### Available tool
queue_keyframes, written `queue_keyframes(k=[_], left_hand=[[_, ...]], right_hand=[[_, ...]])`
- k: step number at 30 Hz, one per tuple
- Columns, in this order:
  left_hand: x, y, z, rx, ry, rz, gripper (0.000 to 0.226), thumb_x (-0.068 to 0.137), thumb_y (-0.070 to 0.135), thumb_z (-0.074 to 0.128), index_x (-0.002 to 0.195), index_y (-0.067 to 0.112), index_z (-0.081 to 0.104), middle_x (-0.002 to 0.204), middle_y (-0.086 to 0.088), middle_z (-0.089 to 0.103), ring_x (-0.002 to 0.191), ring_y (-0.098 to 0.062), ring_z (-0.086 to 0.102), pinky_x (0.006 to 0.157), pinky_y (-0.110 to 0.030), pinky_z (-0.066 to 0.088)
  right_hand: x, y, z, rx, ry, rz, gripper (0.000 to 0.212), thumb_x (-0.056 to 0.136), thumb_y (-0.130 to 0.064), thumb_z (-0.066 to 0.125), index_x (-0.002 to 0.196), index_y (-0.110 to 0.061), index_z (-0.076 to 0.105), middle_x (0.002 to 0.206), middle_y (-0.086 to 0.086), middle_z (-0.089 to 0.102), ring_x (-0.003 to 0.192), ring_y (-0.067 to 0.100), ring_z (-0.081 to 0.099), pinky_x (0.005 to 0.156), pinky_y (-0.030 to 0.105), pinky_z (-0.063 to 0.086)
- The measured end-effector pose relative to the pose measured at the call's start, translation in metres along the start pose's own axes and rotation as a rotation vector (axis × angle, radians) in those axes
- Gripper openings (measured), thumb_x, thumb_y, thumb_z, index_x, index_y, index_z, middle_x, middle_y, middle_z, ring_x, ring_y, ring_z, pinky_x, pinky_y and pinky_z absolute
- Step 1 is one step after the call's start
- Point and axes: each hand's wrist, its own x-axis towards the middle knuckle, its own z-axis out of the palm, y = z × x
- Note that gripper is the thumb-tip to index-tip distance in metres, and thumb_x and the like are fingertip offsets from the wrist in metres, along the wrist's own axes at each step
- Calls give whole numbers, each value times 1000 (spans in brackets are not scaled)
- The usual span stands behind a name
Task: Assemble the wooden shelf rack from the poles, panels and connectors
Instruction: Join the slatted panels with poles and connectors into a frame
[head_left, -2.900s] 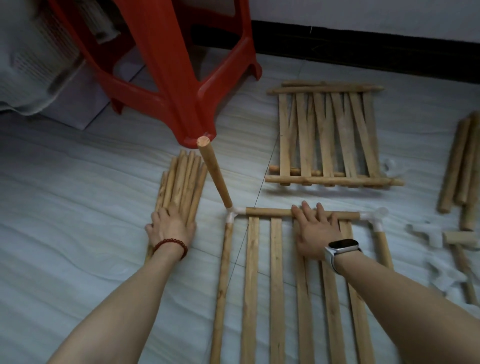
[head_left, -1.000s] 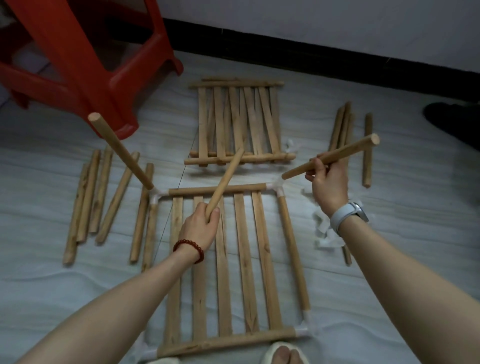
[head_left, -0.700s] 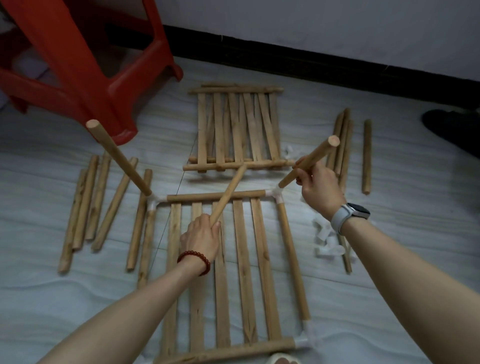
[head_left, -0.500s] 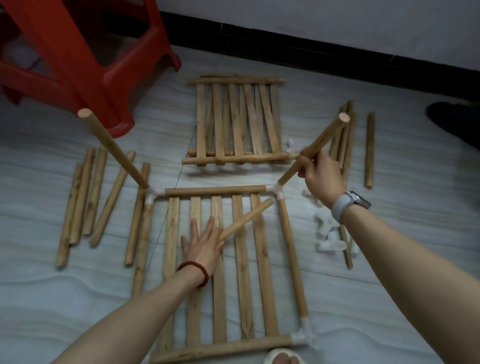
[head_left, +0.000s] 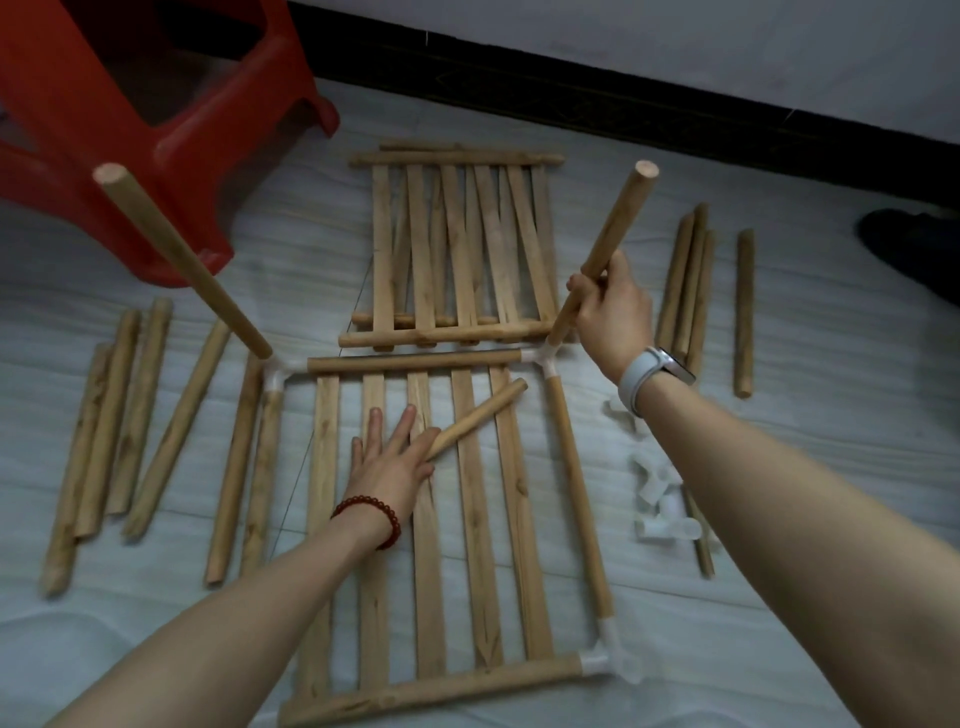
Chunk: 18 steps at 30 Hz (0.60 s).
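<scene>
Nearest me, under both my forearms, lies the slatted panel flat on the floor, framed by poles joined with white connectors; one connector sits at the near corner below my right arm. My left hand rests on the slats with fingers spread and straight, and a loose pole lies under its thumb side, angling away to the right. To the right of my right forearm is a small heap of spare connectors. My right hand is curled around an upright pole seated in the far right corner connector. Left of my left hand lie spare poles. Beyond both hands lie stacked panels.
</scene>
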Motion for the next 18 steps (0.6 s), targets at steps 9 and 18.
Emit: queue_keyframes(k=[9,18], left_hand=[[-11,14,-26,-178,-75,-31,39,101,20,31,139,29,35,157,4,1,142,-29,-17,112,-55,-2],[-54,42,-62,-528,273,170,36,97,20,45,133,20,48,113,0,59,103,-15,56,88,-31,46]], right_hand=[[-7,4,4,57,-29,99,12,97,-21,44,105,-13,48,95,9,65,85,29,64,79,49,53],[-98,11,1,473,-491,372,43,92,-20,57,132,-22,42,97,-6,57,81,12,56,63,24,48]])
